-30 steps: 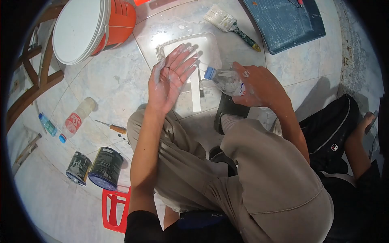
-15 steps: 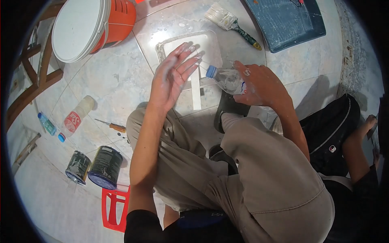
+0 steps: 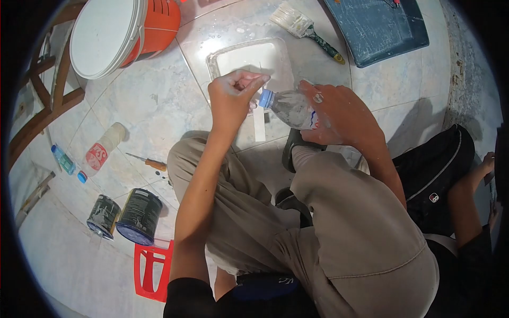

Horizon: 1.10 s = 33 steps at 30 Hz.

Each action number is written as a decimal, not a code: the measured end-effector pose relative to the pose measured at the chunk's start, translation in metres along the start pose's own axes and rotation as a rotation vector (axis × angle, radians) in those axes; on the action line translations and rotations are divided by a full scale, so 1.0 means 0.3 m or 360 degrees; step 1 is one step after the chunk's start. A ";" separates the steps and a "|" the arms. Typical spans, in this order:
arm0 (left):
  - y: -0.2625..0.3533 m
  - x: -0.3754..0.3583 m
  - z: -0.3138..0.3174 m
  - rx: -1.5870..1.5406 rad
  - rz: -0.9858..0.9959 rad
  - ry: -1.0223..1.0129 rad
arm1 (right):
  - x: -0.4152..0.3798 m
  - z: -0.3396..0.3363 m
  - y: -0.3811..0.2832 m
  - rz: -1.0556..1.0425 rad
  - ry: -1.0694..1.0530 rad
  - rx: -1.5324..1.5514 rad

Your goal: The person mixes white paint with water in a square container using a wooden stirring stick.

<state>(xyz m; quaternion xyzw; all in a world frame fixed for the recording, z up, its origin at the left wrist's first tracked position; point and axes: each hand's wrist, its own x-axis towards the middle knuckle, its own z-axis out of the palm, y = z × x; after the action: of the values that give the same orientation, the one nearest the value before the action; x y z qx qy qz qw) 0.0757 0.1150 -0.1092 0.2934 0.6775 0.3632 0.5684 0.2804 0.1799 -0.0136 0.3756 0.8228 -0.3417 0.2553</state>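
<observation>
In my right hand (image 3: 339,114) is a clear plastic bottle (image 3: 293,108), tilted sideways with its blue cap (image 3: 266,98) pointing left. My left hand (image 3: 238,91) is beside the cap, its fingers curled in toward the thumb and nothing visible in them. White smears mark both hands. Behind and below them lies a shallow plastic tub (image 3: 249,57) of white paint-like material. A flat white strip (image 3: 259,124) extends from the tub's near side, its upper part hidden by my left hand.
A paintbrush (image 3: 310,33) and blue paint tray (image 3: 379,32) lie farther back. At left are an orange bucket (image 3: 159,29), a red-labelled bottle (image 3: 103,149), a small bottle (image 3: 63,159), a screwdriver (image 3: 148,161) and two paint cans (image 3: 139,214). Another person's arm (image 3: 466,196) shows at right.
My left hand has turned and curled from an open palm, moving slightly down and right. The bottle has shifted a little left, bringing its cap close to that hand.
</observation>
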 end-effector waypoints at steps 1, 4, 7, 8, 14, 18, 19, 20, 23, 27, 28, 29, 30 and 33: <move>-0.001 0.010 0.002 0.0183 0.0128 0.0009 | -0.004 0.001 0.000 -0.0056 0.0102 -0.0019; -0.004 0.023 0.010 0.0537 0.0357 0.0033 | -0.016 -0.005 -0.005 -0.0161 0.0283 -0.0050; -0.017 0.021 0.019 0.0511 0.0381 0.0039 | -0.022 -0.014 -0.007 -0.0211 0.0342 -0.0079; -0.021 0.021 0.018 0.0509 0.0445 0.0026 | -0.023 0.002 0.004 -0.0267 0.0437 -0.0118; -0.065 0.046 0.023 -0.0107 0.0140 -0.0372 | -0.030 -0.039 -0.017 0.0031 0.0040 0.0004; -0.070 0.045 0.039 -0.0973 -0.0268 -0.0541 | -0.041 0.001 0.019 -0.0369 0.0653 -0.0180; -0.068 0.046 0.037 -0.1069 -0.0307 -0.0529 | -0.043 0.002 0.024 -0.0300 0.0532 -0.0139; -0.067 0.046 0.032 -0.1166 -0.0346 -0.0516 | -0.041 -0.020 0.010 -0.0230 0.0410 -0.0099; -0.061 0.046 0.028 -0.1420 -0.0439 -0.0472 | -0.038 -0.007 0.014 -0.0234 0.0369 -0.0169; -0.033 0.038 0.040 -0.1531 -0.0580 -0.0310 | -0.026 -0.017 -0.001 -0.0073 0.0065 -0.0165; -0.037 0.037 0.035 -0.1562 -0.0585 -0.0331 | -0.027 -0.011 0.002 -0.0124 0.0088 -0.0139; -0.044 0.038 0.027 -0.1592 -0.0590 -0.0353 | -0.029 -0.002 0.009 -0.0174 0.0112 -0.0113; -0.050 0.037 0.024 -0.1621 -0.0596 -0.0376 | -0.030 0.005 0.012 -0.0223 0.0136 -0.0085; -0.058 0.035 0.037 -0.1584 -0.0645 -0.0278 | -0.045 -0.003 -0.007 -0.0271 0.0185 -0.0015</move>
<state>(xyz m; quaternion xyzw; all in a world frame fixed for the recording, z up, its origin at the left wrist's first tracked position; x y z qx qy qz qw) 0.0851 0.1154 -0.1305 -0.1186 0.4169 0.4974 0.7515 0.2865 0.1734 -0.0030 0.3222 0.8667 -0.3361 0.1790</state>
